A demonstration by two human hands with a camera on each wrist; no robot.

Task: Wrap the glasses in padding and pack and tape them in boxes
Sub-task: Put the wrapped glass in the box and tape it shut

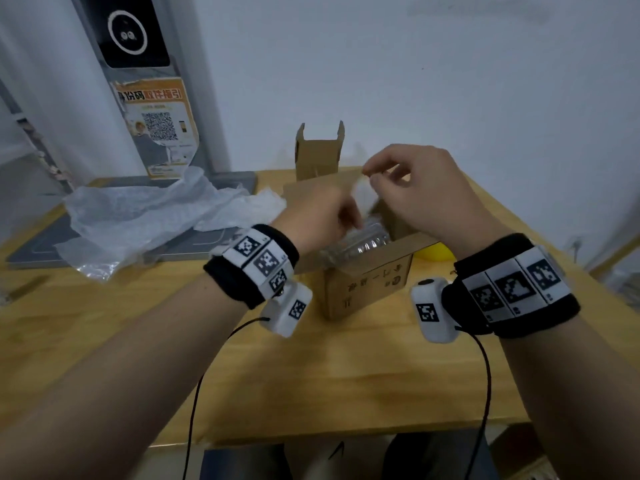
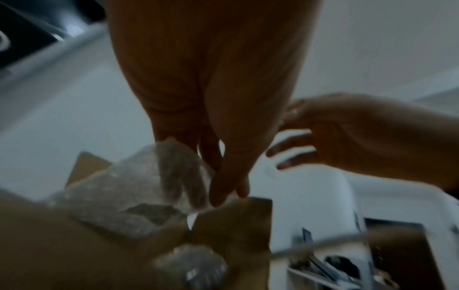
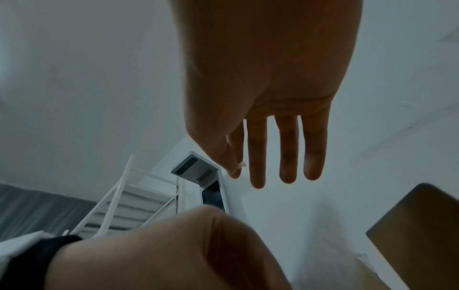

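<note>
Wrapped glass (image 1: 360, 245) already sat inside the open cardboard box (image 1: 367, 289) on the table (image 1: 346, 368); bubble padding covered it, top end poking above the rim; flaps up, no tape on the box as far as I could see.

Left hand (image 1: 318, 220) was at the box mouth, fingers pinching the padding (image 2: 174, 176) at the top of the bundle; right hand (image 1: 422, 188) hovered above the box, thumb and forefinger pinching a small pale scrap (image 3: 241, 165), other fingers straight; scrap looked like a tape end, couldn't confirm.

Spare padding sheet (image 1: 145, 216) lay crumpled at the left; second, smaller box (image 1: 318, 154) stood open behind; something yellow (image 1: 434, 252) beside the box, unclear what.

Judgement: wrap done and glass boxed; tucking padding, closing flaps and taping left.
</note>
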